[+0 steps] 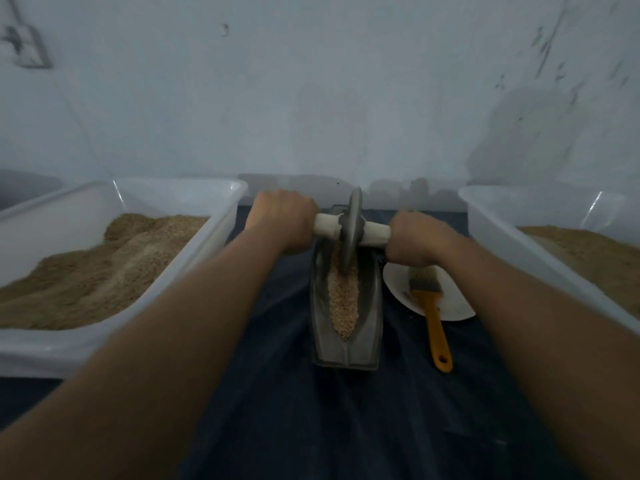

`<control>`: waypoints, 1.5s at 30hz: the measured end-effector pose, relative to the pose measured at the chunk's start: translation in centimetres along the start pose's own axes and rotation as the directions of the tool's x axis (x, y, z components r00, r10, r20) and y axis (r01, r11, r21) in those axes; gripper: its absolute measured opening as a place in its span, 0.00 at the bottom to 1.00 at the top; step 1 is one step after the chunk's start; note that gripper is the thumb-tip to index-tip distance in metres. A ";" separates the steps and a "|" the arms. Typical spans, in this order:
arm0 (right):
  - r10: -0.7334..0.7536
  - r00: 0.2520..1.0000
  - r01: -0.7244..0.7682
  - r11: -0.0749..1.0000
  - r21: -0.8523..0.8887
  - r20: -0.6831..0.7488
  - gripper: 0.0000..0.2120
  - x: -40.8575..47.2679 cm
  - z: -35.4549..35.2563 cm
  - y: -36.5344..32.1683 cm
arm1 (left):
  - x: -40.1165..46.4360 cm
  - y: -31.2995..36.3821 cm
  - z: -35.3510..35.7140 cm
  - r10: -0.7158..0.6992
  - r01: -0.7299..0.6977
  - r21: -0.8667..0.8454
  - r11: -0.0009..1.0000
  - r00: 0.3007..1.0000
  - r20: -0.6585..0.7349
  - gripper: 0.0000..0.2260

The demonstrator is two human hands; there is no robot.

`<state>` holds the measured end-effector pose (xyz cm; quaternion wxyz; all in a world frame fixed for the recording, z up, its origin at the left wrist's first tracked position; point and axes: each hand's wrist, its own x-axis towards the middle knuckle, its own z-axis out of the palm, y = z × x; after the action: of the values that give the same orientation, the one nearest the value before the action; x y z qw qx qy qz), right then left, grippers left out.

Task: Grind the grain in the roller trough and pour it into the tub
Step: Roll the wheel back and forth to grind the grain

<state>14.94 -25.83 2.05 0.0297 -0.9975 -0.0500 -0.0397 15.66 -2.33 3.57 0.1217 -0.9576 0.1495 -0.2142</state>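
A pale, scuffed wall fills the upper half of the view, and below it a bench (346, 427) covered in dark blue cloth runs toward the viewer. In the middle of the bench sits the roller trough (346, 355), a narrow, boat-shaped grey metal vessel lying lengthwise away from the person. A line of pale tan grain (343, 299) lies along its groove.

A grey metal grinding wheel (351, 230) stands on edge in the far end of the trough, its rim down in the grain. A pale axle handle (375, 233) passes through its hub and sticks out on both sides. The left hand (287, 221) is wrapped in a closed fist around the left end of the handle, and the right hand (419, 239) is fisted around the right end. Both forearms reach straight forward.

The wheel and trough look like cast metal, so both are probably heavy and rigid. The handle ends are the natural hold, with even pressure on both sides to keep the thin wheel upright. The grain is loose and would spill easily; for pouring, the trough would likely need lifting by its long sides with both hands.

A white plastic tub (221, 233) stands left of the trough, heaped with brownish ground material. A second white tub (491, 230), also partly filled, stands to the right. Between the trough and the right tub lies a white plate (457, 306) with an orange-handled brush (434, 323) resting across it.
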 end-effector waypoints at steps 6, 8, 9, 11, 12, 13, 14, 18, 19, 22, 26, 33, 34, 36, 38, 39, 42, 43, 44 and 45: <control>-0.203 0.816 0.017 0.944 -0.329 -0.541 0.15 -5.2 2.4 -1.4 | -7.7 1.8 2.7 -0.102 0.077 -0.071 0.995 0.869 -0.484 0.07; -0.219 0.728 0.032 0.957 -0.287 -0.650 0.13 -6.9 2.8 -1.9 | -8.7 1.9 2.8 -0.103 0.076 -0.074 0.994 0.849 -0.518 0.08; -0.209 0.713 0.037 0.964 -0.262 -0.670 0.12 -7.5 3.1 -2.0 | -8.9 2.0 2.7 -0.102 0.071 -0.078 0.994 0.843 -0.528 0.08; -0.161 0.733 -0.002 0.971 -0.238 -0.660 0.11 -8.2 3.5 -2.2 | -9.1 2.2 2.3 -0.092 0.059 -0.076 0.995 0.824 -0.559 0.08; -0.138 0.742 -0.027 0.971 -0.236 -0.656 0.12 -8.3 3.6 -2.2 | -9.0 2.2 2.2 -0.088 0.058 -0.070 0.996 0.815 -0.573 0.09; -0.127 0.743 -0.044 0.970 -0.237 -0.657 0.12 -8.2 3.7 -2.1 | -9.0 2.3 2.2 -0.090 0.063 -0.067 0.996 0.811 -0.578 0.09; -0.127 0.742 -0.049 0.969 -0.243 -0.659 0.13 -8.1 3.8 -2.0 | -8.8 2.3 2.3 -0.095 0.068 -0.069 0.995 0.813 -0.575 0.09; -0.172 0.800 -0.017 0.951 -0.308 -0.575 0.15 -6.3 2.9 -1.5 | -7.6 1.9 3.1 -0.107 0.072 -0.092 0.993 0.875 -0.471 0.09; -0.154 0.846 -0.014 0.950 -0.310 -0.511 0.13 -5.5 2.4 -1.4 | -6.9 1.7 3.2 -0.106 0.071 -0.098 0.993 0.900 -0.422 0.08; -0.073 0.957 0.014 0.979 -0.205 -0.282 0.11 -2.7 0.8 -0.8 | -4.2 1.1 2.7 -0.102 0.081 -0.083 0.993 0.948 -0.302 0.03; -0.022 0.998 0.026 0.997 -0.067 0.052 0.08 0.4 -0.7 -0.6 | -0.2 0.2 2.3 -0.048 0.045 -0.025 0.999 0.990 -0.133 0.11; 0.006 0.948 0.040 0.990 -0.138 0.320 0.07 1.5 -4.0 -2.5 | 1.4 -1.2 1.7 -0.023 0.056 -0.189 0.980 0.985 0.172 0.11; -0.001 0.949 0.062 0.981 -0.184 0.314 0.06 1.4 -4.2 -3.0 | 1.0 -1.3 1.9 -0.029 0.067 -0.208 0.976 0.983 0.181 0.10; -0.021 0.968 0.076 0.975 -0.211 0.252 0.03 1.1 -4.3 -3.4 | 0.0 -1.2 2.2 -0.050 0.096 -0.247 0.964 0.981 0.188 0.11; -0.044 0.987 0.073 0.979 -0.189 0.153 0.02 0.6 -3.9 -3.1 | -1.3 -0.8 2.5 -0.090 0.115 -0.273 0.955 0.991 0.100 0.08; -0.063 0.993 0.081 0.979 -0.186 0.102 0.03 0.1 -3.6 -2.9 | -2.1 -0.5 2.8 -0.119 0.117 -0.262 0.958 0.993 0.008 0.05; -0.095 0.994 0.083 0.977 -0.197 -0.052 0.06 -1.7 -2.4 -2.1 | -4.7 1.1 3.0 -0.162 0.129 -0.140 0.982 0.953 -0.255 0.06; -0.102 0.988 0.075 0.973 -0.219 -0.115 0.08 -2.5 -2.0 -2.0 | -5.5 1.5 3.0 -0.167 0.138 -0.117 0.984 0.937 -0.305 0.08; -0.111 0.974 0.059 0.966 -0.251 -0.199 0.09 -3.2 -1.3 -1.9 | -6.1 1.7 3.0 -0.166 0.136 -0.108 0.985 0.923 -0.348 0.09; -0.139 0.943 0.045 0.953 -0.298 -0.301 0.10 -4.1 -0.5 -1.9 | -6.6 1.8 3.0 -0.157 0.125 -0.105 0.987 0.908 -0.388 0.09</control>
<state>10.65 -24.38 2.32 -0.1095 -0.9681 -0.0854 -0.2085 10.84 -1.24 -2.07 0.0358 -0.9070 0.1097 -0.4050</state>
